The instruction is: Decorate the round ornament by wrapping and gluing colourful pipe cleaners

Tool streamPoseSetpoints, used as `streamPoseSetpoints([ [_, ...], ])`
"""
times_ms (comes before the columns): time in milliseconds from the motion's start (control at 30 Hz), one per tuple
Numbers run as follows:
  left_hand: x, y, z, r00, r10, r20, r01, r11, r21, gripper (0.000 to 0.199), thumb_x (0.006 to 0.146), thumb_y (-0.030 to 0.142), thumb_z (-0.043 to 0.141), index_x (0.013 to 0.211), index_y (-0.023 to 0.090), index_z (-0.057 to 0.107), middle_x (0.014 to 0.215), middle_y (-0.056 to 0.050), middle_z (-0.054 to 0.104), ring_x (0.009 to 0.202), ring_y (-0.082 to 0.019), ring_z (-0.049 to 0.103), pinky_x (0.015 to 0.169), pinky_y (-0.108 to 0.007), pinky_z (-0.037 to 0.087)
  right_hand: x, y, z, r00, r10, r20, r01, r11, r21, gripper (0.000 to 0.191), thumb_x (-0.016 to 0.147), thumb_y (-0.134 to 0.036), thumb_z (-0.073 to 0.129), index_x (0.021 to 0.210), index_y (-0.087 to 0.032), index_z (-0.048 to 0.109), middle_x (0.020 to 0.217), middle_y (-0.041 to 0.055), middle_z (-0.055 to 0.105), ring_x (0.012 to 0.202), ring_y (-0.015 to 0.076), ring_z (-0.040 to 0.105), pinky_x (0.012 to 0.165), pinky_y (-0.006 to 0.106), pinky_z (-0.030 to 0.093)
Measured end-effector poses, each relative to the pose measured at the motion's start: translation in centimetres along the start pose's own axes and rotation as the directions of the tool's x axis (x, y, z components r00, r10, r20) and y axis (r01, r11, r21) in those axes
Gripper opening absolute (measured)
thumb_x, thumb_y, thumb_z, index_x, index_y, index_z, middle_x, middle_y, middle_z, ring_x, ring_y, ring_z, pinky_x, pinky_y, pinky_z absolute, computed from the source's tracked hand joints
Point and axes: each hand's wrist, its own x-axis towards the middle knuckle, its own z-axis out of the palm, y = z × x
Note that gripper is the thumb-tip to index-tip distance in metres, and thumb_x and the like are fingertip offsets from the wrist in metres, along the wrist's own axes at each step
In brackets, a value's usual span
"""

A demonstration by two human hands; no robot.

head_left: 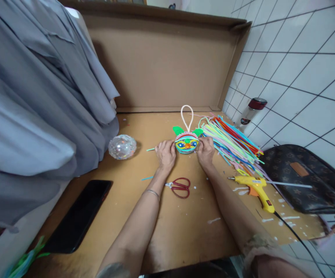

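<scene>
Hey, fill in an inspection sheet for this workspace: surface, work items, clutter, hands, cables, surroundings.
Surface: brown tabletop, whitish marks toward the right.
Work items: round face ornament with green ears and a white loop, between the hands; bundle of fuzzy stems to its right; yellow glue gun; red-handled scissors, blades partly hidden by the left forearm.
Clutter: phone, screen dark; clear ball; dark bag at the right edge.
Hands: left hand and right hand hold the ornament's opposite sides.
Cables: black cord from the glue gun, running past the table's edge.
Surroundings: cardboard panel behind, tiled wall right, grey cloth left.
</scene>
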Motion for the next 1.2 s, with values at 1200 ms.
streamPoseSetpoints([
  [1200, 0.3, 0.4, -0.2, 0.978, -0.154, 0.141, 0.166, 0.983, -0.076, 0.024, 0.094, 0.025, 0.048, 0.100, 0.020, 0.070, 0.094, -0.008, 0.076, 0.092, -0.024, 0.067, 0.092, -0.038, 0.041, 0.7, 0.7, 0.5, 0.977, 0.213, 0.033, -0.212, 0.921, 0.328, 0.018, 0.080, -0.024, 0.053, 0.084, -0.021, 0.070, 0.083, 0.0043, 0.072, 0.081, 0.0214, 0.065, 0.078, 0.035, 0.052],
])
